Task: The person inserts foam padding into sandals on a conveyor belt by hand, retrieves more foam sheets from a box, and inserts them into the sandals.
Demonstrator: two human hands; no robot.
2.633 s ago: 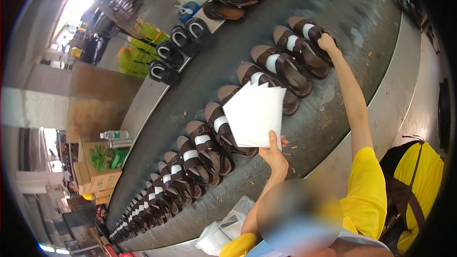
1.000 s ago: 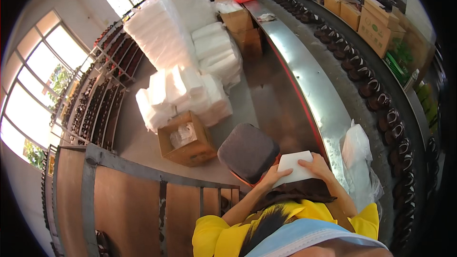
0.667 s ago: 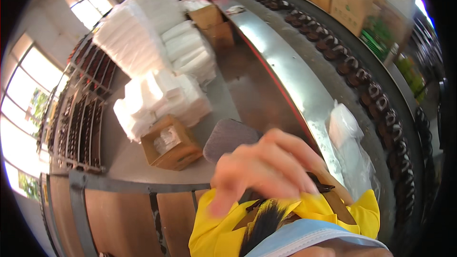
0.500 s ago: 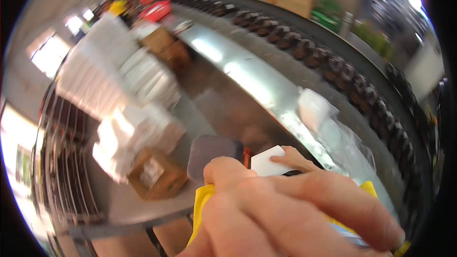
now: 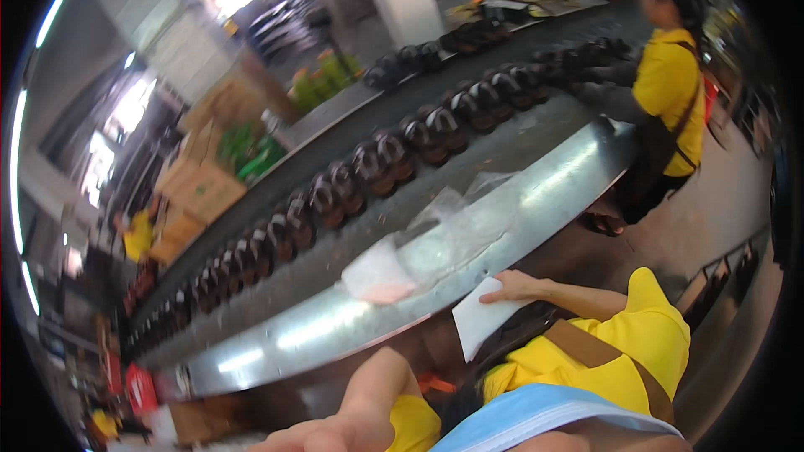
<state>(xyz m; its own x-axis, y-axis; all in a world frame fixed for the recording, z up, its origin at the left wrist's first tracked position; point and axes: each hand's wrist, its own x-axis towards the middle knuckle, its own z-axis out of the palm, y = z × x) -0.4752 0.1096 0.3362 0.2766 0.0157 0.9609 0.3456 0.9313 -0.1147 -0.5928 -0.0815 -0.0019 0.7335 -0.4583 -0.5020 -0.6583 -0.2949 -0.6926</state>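
Observation:
My right hand (image 5: 513, 286) is closed on a flat white sheet-like piece (image 5: 484, 318), thumb on its upper face. I cannot tell whether it is one sheet or a thin stack. It is held in front of my yellow shirt, by the near edge of a shiny metal ledge (image 5: 335, 326). My left hand (image 5: 322, 437) is raised close to the camera at the lower edge, its fingers mostly cut off. I see nothing in it. On the ledge lie a white wrapped bundle (image 5: 377, 272) and crumpled clear plastic (image 5: 469, 222).
Rows of dark brown sandals (image 5: 368, 167) line a long dark conveyor belt (image 5: 314, 146) beyond the ledge. A co-worker in a yellow shirt (image 5: 670, 75) stands at the right, arms over the belt. Cardboard boxes (image 5: 197, 180) and green items (image 5: 251, 153) stand behind it.
The view has swung right, bringing the co-worker in and taking the white bundles at left out. My left hand has moved down and left from across the view. My right hand still holds the white piece.

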